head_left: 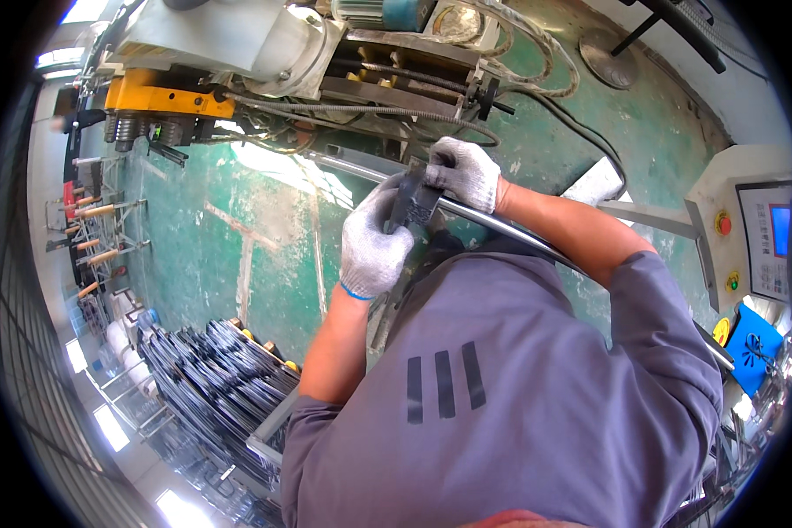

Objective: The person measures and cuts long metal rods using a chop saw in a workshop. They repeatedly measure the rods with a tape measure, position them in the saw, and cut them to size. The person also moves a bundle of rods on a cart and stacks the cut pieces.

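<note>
Both my hands wear whitish knitted gloves and meet in front of my body. My left hand [377,246] is closed around a dark, blocky piece [420,204] with a flat top edge; its exact kind is hard to make out. My right hand [466,172] has its fingers curled, pinching the upper right side of that same piece. A long shiny metal tube [510,231] runs slantwise past the piece, from the machine side down under my right forearm. The dark piece sits at the tube, but whether it wraps round it is hidden by the gloves.
A large machine with a yellow head [169,99], cables and hoses stands ahead. At right is a control panel [735,224] with a screen and a red button. Stacked dark metal tubes [216,378] lie at lower left. A rack [97,233] stands far left on green floor.
</note>
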The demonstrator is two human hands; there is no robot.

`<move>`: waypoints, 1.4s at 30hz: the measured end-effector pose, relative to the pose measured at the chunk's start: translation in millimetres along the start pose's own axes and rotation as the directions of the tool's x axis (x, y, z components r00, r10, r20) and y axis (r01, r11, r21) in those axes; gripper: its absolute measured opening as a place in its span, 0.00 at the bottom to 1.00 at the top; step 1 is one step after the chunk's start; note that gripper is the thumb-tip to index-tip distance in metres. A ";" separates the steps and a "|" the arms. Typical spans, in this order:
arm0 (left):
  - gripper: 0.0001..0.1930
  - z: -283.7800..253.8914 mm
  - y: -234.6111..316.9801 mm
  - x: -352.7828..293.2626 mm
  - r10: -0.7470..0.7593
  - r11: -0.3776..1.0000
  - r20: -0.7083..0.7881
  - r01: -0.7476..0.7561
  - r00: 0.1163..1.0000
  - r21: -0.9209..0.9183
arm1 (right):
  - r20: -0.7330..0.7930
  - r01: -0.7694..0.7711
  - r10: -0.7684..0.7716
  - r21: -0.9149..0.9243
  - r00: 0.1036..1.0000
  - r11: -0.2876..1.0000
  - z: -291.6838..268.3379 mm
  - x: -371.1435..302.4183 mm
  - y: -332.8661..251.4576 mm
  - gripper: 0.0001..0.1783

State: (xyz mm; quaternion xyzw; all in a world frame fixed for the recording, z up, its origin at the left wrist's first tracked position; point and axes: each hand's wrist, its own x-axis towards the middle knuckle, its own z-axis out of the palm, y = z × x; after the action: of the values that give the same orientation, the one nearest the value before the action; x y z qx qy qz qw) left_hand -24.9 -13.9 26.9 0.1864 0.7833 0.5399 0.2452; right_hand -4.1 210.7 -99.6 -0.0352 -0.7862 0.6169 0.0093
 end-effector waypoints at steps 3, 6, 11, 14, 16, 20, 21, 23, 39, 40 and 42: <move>0.23 0.2 -10.7 -2.5 0.072 0.997 -0.037 -0.071 0.997 0.028 | -0.010 0.053 -0.054 -0.086 0.998 0.995 -1.3 4.4 0.0 0.15; 0.24 -1.5 -4.2 0.3 0.029 0.999 0.005 -0.029 1.000 0.024 | -0.048 0.035 -0.037 -0.044 0.998 0.998 3.0 6.8 0.4 0.20; 0.25 -4.9 8.0 2.9 -0.059 0.997 -0.010 0.059 0.998 0.044 | -0.052 -0.056 0.058 0.044 0.997 0.997 10.3 7.8 0.6 0.21; 0.25 -2.9 1.2 2.1 -0.032 0.999 -0.020 0.032 0.999 0.015 | -0.076 0.018 -0.019 -0.024 0.997 1.000 10.7 10.2 5.3 0.21; 0.25 -4.3 -3.3 2.0 -0.031 0.999 -0.016 0.031 0.999 0.006 | -0.064 -0.012 0.010 -0.042 0.998 0.999 7.9 7.6 2.5 0.22; 0.23 -5.0 -4.9 2.8 -0.027 1.000 -0.007 0.028 1.000 0.013 | 0.048 -0.188 0.192 -0.073 0.980 0.979 -3.7 1.7 -19.4 0.24; 0.22 -4.8 -1.4 2.8 -0.017 0.999 -0.008 0.017 1.000 0.027 | 0.071 -0.160 0.168 -0.104 0.983 0.982 -7.4 -0.4 -22.5 0.24; 0.22 -4.1 8.7 3.9 0.010 0.998 -0.005 -0.010 1.000 0.063 | 0.136 -0.220 0.221 -0.022 0.966 0.975 -14.1 -3.5 -25.0 0.17; 0.26 -10.8 5.4 6.9 0.014 0.994 -0.014 -0.012 1.000 0.110 | 0.059 -0.059 0.066 -0.115 0.996 0.992 -6.9 -0.7 -18.2 0.12; 0.26 -11.1 6.7 6.9 0.015 0.992 -0.011 -0.013 1.000 0.126 | 0.068 -0.109 0.117 -0.112 0.991 0.988 -8.1 -1.2 -23.3 0.12; 0.26 -10.9 10.4 6.9 0.018 0.989 -0.006 -0.017 1.000 0.145 | 0.095 -0.169 0.184 -0.146 0.978 0.975 -12.9 -1.7 -39.1 0.13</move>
State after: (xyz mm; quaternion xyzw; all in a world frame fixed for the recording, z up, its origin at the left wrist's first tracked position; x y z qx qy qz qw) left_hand -36.6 -14.7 38.7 0.2085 0.8198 0.4844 0.2234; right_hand -3.3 213.9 -58.5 -0.0721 -0.8197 0.5609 -0.0903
